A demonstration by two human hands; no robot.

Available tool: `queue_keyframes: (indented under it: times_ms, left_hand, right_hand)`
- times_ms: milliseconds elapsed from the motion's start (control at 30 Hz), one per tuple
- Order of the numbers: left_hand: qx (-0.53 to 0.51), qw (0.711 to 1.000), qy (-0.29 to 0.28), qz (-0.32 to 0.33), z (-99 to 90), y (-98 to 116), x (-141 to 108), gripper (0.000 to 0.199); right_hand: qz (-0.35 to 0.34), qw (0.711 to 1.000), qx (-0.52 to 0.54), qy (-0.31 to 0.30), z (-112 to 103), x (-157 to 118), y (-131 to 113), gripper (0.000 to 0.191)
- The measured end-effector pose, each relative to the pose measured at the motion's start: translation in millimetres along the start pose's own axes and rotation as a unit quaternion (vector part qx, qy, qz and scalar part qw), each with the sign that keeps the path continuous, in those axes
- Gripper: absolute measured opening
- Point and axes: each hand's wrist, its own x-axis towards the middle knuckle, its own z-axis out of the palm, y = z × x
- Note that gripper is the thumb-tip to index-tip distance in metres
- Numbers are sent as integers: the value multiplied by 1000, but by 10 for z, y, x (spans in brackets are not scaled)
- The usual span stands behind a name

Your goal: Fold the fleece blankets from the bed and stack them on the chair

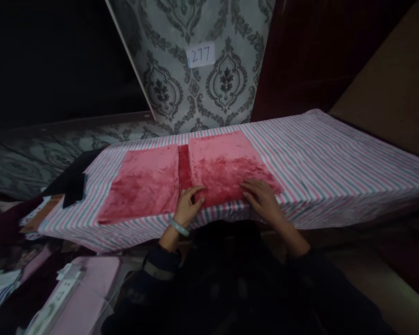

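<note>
A plush cloth in pink and red lies on a table with both of its ends folded inward. The left folded part [143,181] and the right folded part [226,163] are split by a narrow dark red strip [185,167]. My left hand [190,204], with a pale bangle at the wrist, rests at the lower left corner of the right part, thumb and fingers apart. On the lower right of that same part lies my right hand [260,195], its fingers spread flat on the plush.
A striped sheet [321,158] covers the table. A dark phone-like object [74,190] lies at its left end. Below left, a white power strip [57,298] rests on a pink surface [97,284]. A wall with a paper marked 277 [200,55] stands behind.
</note>
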Motion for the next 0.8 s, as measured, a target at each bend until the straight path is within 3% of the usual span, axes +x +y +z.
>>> queue_keyframes:
  times_ms: [333,500,800]
  left_hand:
    - [-78,996,-29,22,-190,177,287,37]
    - [-2,997,-27,73,-278,269,428,40]
    - [169,978,10,125,-346,394,544,19]
  right_hand:
    - [-39,996,20,-80,-48,260,61,35]
    - [-56,992,37,-111,-130,358,182,35]
    - [-71,986,23,-152,-365,405,365,36]
